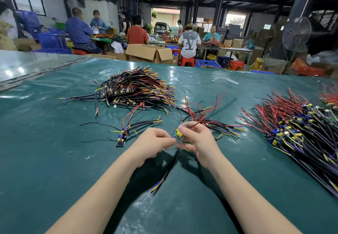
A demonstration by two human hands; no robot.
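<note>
My right hand (198,138) grips a small circuit board (178,135) with a yellow capacitor, held just above the green table (54,151). Red and black wires (197,113) stick up from the board past my fingers. My left hand (152,143) pinches blue and yellow wire ends at the board's left side. A black cable (167,171) with yellow and purple strands hangs from the board toward me. Another wired board (122,137) lies on the table to the left of my hands.
A heap of black cables with yellow and purple ends (135,89) lies at the back middle. A big pile of wired boards (296,129) fills the right side. Beyond the table, several people sit at benches among cardboard boxes (148,52); a standing fan (296,32) stands at right.
</note>
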